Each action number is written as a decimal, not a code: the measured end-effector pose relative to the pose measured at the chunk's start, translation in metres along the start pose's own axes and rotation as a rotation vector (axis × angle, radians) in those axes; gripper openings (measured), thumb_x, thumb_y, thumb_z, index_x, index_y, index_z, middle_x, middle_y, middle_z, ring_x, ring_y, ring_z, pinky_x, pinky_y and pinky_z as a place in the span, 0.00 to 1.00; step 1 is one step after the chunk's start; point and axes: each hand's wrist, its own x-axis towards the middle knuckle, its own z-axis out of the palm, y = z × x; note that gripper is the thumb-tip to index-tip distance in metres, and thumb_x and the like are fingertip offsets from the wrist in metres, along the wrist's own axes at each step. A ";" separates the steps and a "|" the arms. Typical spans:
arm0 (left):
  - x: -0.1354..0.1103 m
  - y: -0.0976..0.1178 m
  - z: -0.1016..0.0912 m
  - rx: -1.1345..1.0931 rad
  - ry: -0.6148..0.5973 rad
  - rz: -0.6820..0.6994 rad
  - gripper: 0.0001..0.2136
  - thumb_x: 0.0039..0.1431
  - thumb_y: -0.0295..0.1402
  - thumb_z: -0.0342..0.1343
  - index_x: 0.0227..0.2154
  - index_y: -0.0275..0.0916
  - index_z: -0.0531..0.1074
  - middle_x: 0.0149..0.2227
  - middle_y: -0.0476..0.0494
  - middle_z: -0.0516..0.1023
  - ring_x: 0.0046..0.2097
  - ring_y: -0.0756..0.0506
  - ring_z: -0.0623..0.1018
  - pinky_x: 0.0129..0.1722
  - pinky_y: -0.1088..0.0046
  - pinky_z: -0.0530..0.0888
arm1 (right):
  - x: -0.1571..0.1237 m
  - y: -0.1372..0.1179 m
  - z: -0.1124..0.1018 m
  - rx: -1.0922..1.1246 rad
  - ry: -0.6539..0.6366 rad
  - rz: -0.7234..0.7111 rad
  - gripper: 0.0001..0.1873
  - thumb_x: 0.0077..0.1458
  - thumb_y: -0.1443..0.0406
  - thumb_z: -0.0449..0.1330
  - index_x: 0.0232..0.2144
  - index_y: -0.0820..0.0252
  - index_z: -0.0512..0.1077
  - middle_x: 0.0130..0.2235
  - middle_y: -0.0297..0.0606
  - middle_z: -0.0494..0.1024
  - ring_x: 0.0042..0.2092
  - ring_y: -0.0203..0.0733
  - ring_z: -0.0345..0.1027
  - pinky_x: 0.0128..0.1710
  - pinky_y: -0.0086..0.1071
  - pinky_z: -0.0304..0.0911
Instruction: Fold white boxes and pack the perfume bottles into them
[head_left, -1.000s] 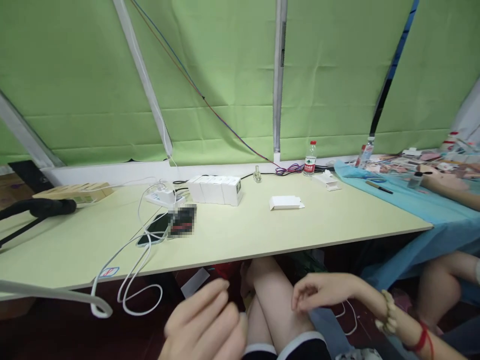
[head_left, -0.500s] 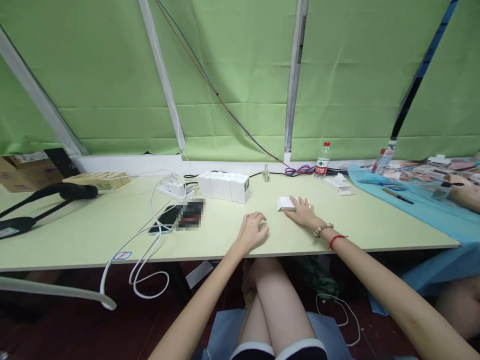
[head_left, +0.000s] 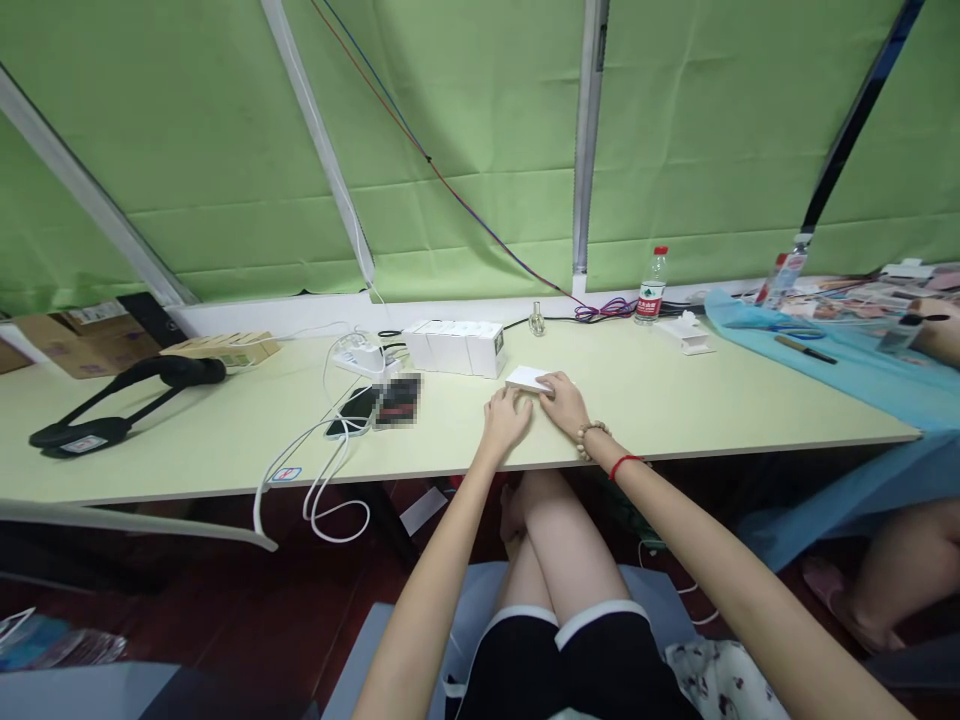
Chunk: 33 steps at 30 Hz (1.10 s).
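Observation:
A small flat white box (head_left: 529, 379) is near the middle of the table, in front of me. My right hand (head_left: 562, 402) grips its right end, thumb on the near side and fingers over the top. Loosely curled, my left hand (head_left: 507, 420) lies at the near left edge of the box with its fingers a little apart. Its fingertips reach the box or stop just short; I cannot tell which. Behind the box stands a row of white boxes (head_left: 454, 350), and a small clear glass bottle (head_left: 537, 321) is further back.
Phones (head_left: 354, 410) with white cables lie to the left, beside a power strip (head_left: 365, 358). Further left is a black headset-like device (head_left: 124, 405). A water bottle (head_left: 650, 290) and an opened white carton (head_left: 688, 335) stand back right. Another person's hand (head_left: 937, 325) is over blue cloth (head_left: 757, 345).
My right hand has drawn the small white box leftward to my left hand. The left hand has stayed near the same place. The view has tilted and shifted slightly.

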 end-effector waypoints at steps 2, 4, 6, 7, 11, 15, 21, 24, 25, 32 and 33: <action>0.002 -0.003 -0.002 -0.137 0.021 -0.013 0.14 0.57 0.34 0.51 0.46 0.39 0.69 0.54 0.38 0.65 0.59 0.40 0.60 0.59 0.60 0.53 | 0.002 0.004 -0.001 0.044 0.068 0.001 0.18 0.55 0.70 0.49 0.48 0.65 0.67 0.46 0.44 0.68 0.47 0.41 0.63 0.48 0.32 0.61; 0.004 -0.006 -0.005 -0.286 0.036 -0.045 0.14 0.58 0.37 0.52 0.45 0.38 0.70 0.55 0.37 0.65 0.59 0.40 0.61 0.59 0.62 0.55 | 0.004 0.007 -0.002 0.091 0.161 0.010 0.22 0.56 0.70 0.48 0.53 0.67 0.63 0.46 0.47 0.68 0.48 0.44 0.63 0.49 0.36 0.62; 0.006 -0.008 -0.006 -0.439 0.035 -0.092 0.16 0.57 0.42 0.52 0.44 0.37 0.71 0.54 0.35 0.66 0.56 0.39 0.65 0.57 0.62 0.59 | 0.005 0.008 -0.003 0.188 0.270 -0.033 0.24 0.55 0.70 0.48 0.56 0.66 0.59 0.46 0.47 0.68 0.49 0.45 0.62 0.49 0.39 0.62; 0.007 -0.009 -0.007 -0.513 0.030 -0.113 0.18 0.57 0.44 0.52 0.43 0.36 0.71 0.53 0.34 0.68 0.54 0.39 0.67 0.55 0.62 0.62 | 0.005 0.007 -0.003 0.248 0.311 -0.081 0.25 0.55 0.70 0.48 0.56 0.64 0.59 0.46 0.46 0.68 0.48 0.46 0.63 0.48 0.40 0.63; 0.009 -0.011 -0.009 -0.760 0.000 -0.162 0.20 0.57 0.47 0.51 0.42 0.34 0.70 0.42 0.34 0.75 0.43 0.42 0.76 0.47 0.65 0.69 | -0.001 -0.004 -0.001 0.329 0.276 -0.351 0.23 0.57 0.68 0.48 0.56 0.57 0.59 0.46 0.43 0.69 0.47 0.45 0.64 0.45 0.39 0.66; 0.012 -0.015 -0.011 -0.916 0.048 -0.225 0.23 0.55 0.47 0.54 0.47 0.35 0.65 0.32 0.40 0.76 0.34 0.45 0.77 0.39 0.68 0.72 | -0.008 -0.018 0.002 0.121 0.135 -0.701 0.19 0.58 0.70 0.46 0.52 0.60 0.64 0.44 0.44 0.71 0.44 0.44 0.65 0.44 0.39 0.66; 0.017 -0.020 -0.013 -1.084 0.099 -0.273 0.29 0.53 0.49 0.56 0.52 0.37 0.59 0.38 0.40 0.74 0.38 0.46 0.76 0.36 0.74 0.71 | -0.009 -0.025 0.001 -0.137 0.089 -0.976 0.14 0.56 0.71 0.47 0.43 0.64 0.69 0.37 0.44 0.73 0.40 0.44 0.65 0.40 0.37 0.64; 0.018 -0.020 -0.011 -1.124 0.117 -0.287 0.34 0.50 0.45 0.60 0.57 0.40 0.53 0.39 0.42 0.73 0.37 0.47 0.76 0.34 0.75 0.71 | -0.009 -0.026 0.001 -0.217 0.091 -1.028 0.10 0.56 0.70 0.48 0.36 0.63 0.69 0.31 0.41 0.72 0.37 0.43 0.65 0.37 0.36 0.62; 0.018 -0.020 -0.010 -1.136 0.129 -0.289 0.37 0.50 0.44 0.61 0.58 0.42 0.50 0.40 0.43 0.73 0.37 0.47 0.76 0.33 0.76 0.71 | -0.009 -0.027 0.001 -0.247 0.077 -1.049 0.10 0.57 0.70 0.48 0.35 0.62 0.69 0.30 0.41 0.72 0.36 0.43 0.65 0.36 0.35 0.61; 0.021 -0.026 -0.009 -1.184 0.245 -0.299 0.38 0.48 0.37 0.62 0.58 0.44 0.46 0.46 0.41 0.70 0.42 0.45 0.74 0.35 0.75 0.72 | -0.017 -0.033 -0.003 -0.227 0.237 -1.038 0.12 0.56 0.71 0.49 0.42 0.60 0.66 0.41 0.42 0.71 0.42 0.43 0.63 0.42 0.36 0.58; 0.021 -0.026 -0.010 -1.181 0.262 -0.302 0.37 0.49 0.38 0.61 0.58 0.44 0.46 0.47 0.41 0.69 0.43 0.45 0.74 0.35 0.75 0.72 | -0.018 -0.031 -0.005 -0.183 0.294 -0.961 0.12 0.56 0.70 0.50 0.43 0.60 0.65 0.41 0.43 0.70 0.43 0.44 0.62 0.42 0.37 0.58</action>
